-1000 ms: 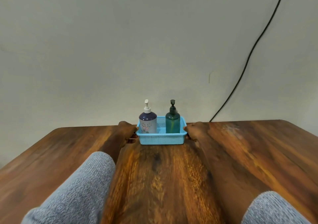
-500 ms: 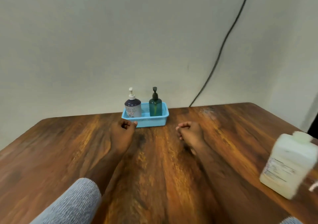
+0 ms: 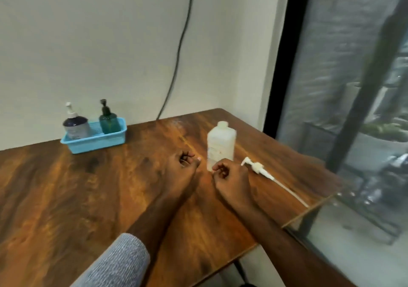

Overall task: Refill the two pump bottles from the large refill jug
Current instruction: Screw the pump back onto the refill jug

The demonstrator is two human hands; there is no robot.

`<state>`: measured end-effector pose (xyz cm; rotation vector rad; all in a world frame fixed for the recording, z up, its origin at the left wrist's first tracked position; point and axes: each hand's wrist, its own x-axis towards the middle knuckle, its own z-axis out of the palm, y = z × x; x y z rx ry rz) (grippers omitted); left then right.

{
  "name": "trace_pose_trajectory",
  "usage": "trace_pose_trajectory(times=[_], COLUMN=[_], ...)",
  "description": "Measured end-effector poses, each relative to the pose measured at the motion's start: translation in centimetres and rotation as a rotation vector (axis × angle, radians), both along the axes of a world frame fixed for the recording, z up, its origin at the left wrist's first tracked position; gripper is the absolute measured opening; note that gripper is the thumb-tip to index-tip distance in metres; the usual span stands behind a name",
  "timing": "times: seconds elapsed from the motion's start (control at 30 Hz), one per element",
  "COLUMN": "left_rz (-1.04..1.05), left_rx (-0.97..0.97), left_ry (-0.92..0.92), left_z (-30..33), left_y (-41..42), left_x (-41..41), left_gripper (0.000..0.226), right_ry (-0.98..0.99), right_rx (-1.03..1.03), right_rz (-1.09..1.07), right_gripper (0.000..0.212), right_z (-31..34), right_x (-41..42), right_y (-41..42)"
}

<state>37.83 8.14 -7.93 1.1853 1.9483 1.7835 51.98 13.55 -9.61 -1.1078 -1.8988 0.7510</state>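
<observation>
Two pump bottles stand upright in a light blue basket (image 3: 88, 145) at the back left of the wooden table (image 3: 66, 198): a dark blue one with a white pump (image 3: 76, 125) on the left and a green one with a dark pump (image 3: 107, 120) on the right. The white refill jug (image 3: 220, 146) stands capped right of centre. My left hand (image 3: 184, 167) and my right hand (image 3: 229, 176) rest on the table just in front of the jug, fingers curled, holding nothing. Neither hand touches the jug.
A loose white pump head with a long dip tube (image 3: 271, 177) lies on the table right of the jug. The table's right edge (image 3: 309, 211) is close by, with a glass window (image 3: 353, 110) beyond. A black cable (image 3: 178, 50) runs down the wall.
Both hands left the basket's sides and drew back toward the right, to the jug. The view swung right, bringing the jug, the loose pump and the window into sight.
</observation>
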Motion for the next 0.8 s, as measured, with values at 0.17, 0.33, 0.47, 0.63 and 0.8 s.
trace_pose_trajectory(times=[0.17,0.33,0.47,0.63,0.8], left_rz=[-0.029,-0.018,-0.041,-0.078,-0.006], left_rx=[-0.018,-0.103,-0.163,-0.147,-0.173], left_ry=[-0.066,-0.008,0.056,0.050,0.127], left_z=[-1.1,-1.5,-2.0,-2.3,-1.5], left_y=[1.5,3.1,4.2,5.5,4.8], left_x=[3.7,3.5,3.7,3.7,3.4], left_gripper=[0.046,0.086,0.104,0.097,0.071], right_ry=[0.008,-0.166,-0.371,-0.539,-0.489], right_rx=[0.223,0.221,0.175,0.219,0.344], right_rz=[-0.193,-0.292,-0.283,-0.204,-0.151], right_gripper=[0.006,0.041,0.054,0.051,0.086], right_z=[-0.3,-1.0,-1.5,-1.7,-1.1], right_x=[7.0,8.0,7.3,6.1,6.1], right_y=[3.2,6.0,7.1,7.3,6.1])
